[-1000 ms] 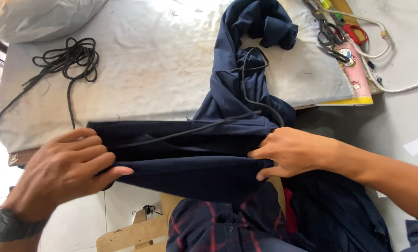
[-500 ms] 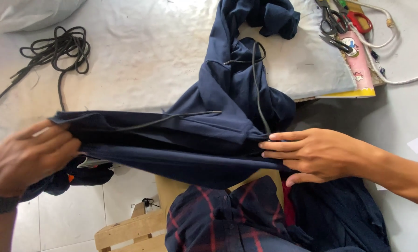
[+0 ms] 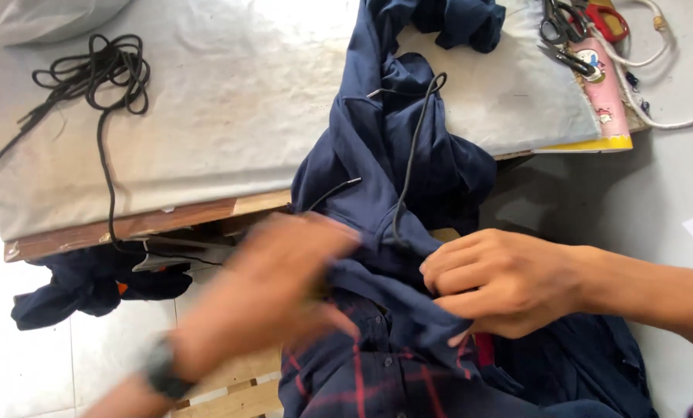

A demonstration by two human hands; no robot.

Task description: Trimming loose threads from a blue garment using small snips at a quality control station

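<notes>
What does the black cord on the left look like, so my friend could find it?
Start at the big grey padded table. On its far left corner lies the black cord, bunched in loose loops, with one strand trailing down over the edge. Unlike the thin drawstring on the navy garment, it lies on bare table.

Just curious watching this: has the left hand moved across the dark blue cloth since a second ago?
Yes. The left hand, blurred, has swung right, away from the table edge, toward the right hand on the navy garment.

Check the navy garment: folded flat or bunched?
Bunched: the navy garment hangs crumpled off the table edge, gathered between both hands.
</notes>
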